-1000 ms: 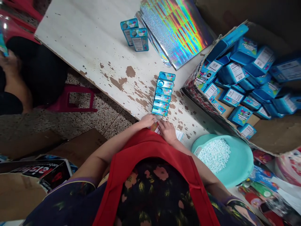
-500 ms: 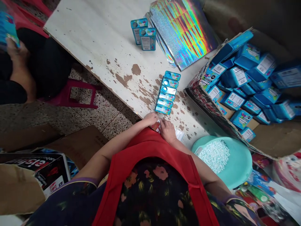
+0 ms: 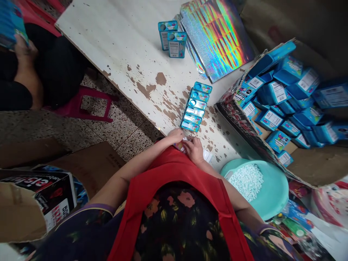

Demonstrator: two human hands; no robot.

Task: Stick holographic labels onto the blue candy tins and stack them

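Observation:
At the table's near edge, my left hand (image 3: pixel 176 135) is closed, its fingertips meeting those of my right hand (image 3: pixel 195 148). My right hand's fingers are bent and pinched together. Between them shows a small shiny, colourful piece (image 3: pixel 179 146), mostly covered by the fingers, so its kind is unclear. A white sheet (image 3: pixel 207 156) sticks out beside my right wrist. Just beyond my hands stands a row of several blue candy boxes (image 3: pixel 196 105) with "Caramelo Macizo" labels, their round or slot-like windows facing up.
Two more blue boxes (image 3: pixel 176 45) stand farther back, beside shiny holographic sheets (image 3: pixel 217 40). On the right are a carton (image 3: pixel 239 125) full of blue boxes and a turquoise basin (image 3: pixel 277 195) with white candies (image 3: pixel 247 181). A person's hand (image 3: pixel 24 47) holds blue boxes at left.
My right hand's fingers have lifted and curled more, and my left hand has shifted slightly. The whole view has tilted a little; the boxes stand as before.

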